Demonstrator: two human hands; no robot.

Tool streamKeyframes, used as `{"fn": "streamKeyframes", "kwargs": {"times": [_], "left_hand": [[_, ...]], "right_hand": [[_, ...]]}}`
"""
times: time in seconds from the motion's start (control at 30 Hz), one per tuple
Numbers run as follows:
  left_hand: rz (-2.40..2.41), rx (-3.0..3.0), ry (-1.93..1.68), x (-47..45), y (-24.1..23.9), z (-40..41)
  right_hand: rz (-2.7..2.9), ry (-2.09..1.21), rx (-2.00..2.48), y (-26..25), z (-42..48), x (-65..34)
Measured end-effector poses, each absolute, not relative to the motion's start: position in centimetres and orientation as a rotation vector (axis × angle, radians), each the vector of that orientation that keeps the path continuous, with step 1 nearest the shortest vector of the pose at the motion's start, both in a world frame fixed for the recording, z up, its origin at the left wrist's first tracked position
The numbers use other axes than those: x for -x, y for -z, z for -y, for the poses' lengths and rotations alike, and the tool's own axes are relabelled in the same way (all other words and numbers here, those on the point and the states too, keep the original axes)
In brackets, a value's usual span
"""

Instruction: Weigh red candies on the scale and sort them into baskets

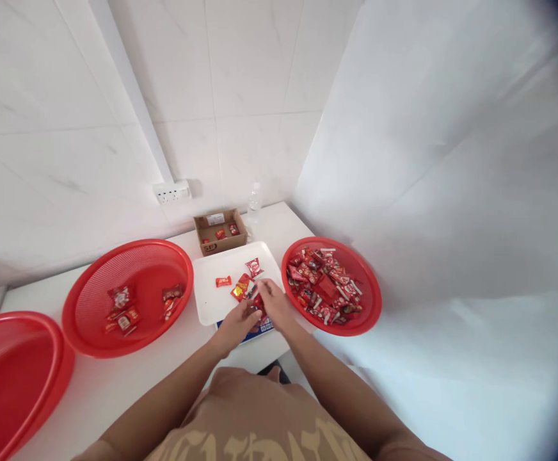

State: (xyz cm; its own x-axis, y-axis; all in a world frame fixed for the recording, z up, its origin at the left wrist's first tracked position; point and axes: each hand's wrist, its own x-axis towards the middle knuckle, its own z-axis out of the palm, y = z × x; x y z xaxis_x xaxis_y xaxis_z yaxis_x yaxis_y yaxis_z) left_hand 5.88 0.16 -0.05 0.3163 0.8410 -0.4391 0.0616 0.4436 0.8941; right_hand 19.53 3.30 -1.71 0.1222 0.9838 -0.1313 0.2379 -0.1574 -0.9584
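Note:
Both hands are close together over the right front of a white tray (207,306). My left hand (238,325) is closed, its fingertips on a dark red candy packet (258,301). Beside it, my right hand (274,306) has its thumb and fingers drawn together in a pinch; what lies between them is too small to make out. Just ahead of the hands lie red and gold candy packets (241,288). Farther back on the tray are a small orange-red candy packet (223,282) and a red and white one (254,266).
To the right, a red basket (374,282) is heaped with candy packets. On the left stand another red basket (80,301) with several packets and a third basket (61,378). A cardboard box (221,243) and a clear bottle (255,198) are behind the tray; a blue panel (260,331) shows under it.

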Motion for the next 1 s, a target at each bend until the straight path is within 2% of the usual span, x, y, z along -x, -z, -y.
{"fn": "streamKeyframes", "kwargs": {"times": [0.1, 0.23, 0.37, 0.47, 0.63, 0.8, 1.0], "left_hand": [[-1.221, -0.973, -0.712, -5.7, 0.1, -0.8], [-1.332, -1.04, -0.749, -3.9, 0.4, -3.9], [-1.456, -1.189, -0.755, -2.4, 1.1, -7.6], [-1.566, -1.372, -0.73, -1.6, 2.0, -8.7], [-1.547, -1.668, -0.575, -1.4, 3.8, -7.1], [-1.684, -2.045, -0.233, -0.2, 4.1, -5.7], [-2.149, -2.123, -0.17, 6.3, 3.7, -5.0]], "right_hand": [[1.224, -1.197, 1.445, 1.5, -2.3, -17.5], [1.092, -1.254, 1.486, 2.8, -2.8, -19.6], [1.115, -1.121, 1.642, 4.3, -3.4, -22.6], [1.335, -0.93, 1.692, 5.4, -3.7, -23.5], [1.807, -0.677, 1.721, 6.5, -5.7, -22.6], [2.007, -0.783, 1.73, 6.7, -8.2, -20.1], [2.04, -0.78, 1.626, 7.1, -7.6, -19.0]]}}
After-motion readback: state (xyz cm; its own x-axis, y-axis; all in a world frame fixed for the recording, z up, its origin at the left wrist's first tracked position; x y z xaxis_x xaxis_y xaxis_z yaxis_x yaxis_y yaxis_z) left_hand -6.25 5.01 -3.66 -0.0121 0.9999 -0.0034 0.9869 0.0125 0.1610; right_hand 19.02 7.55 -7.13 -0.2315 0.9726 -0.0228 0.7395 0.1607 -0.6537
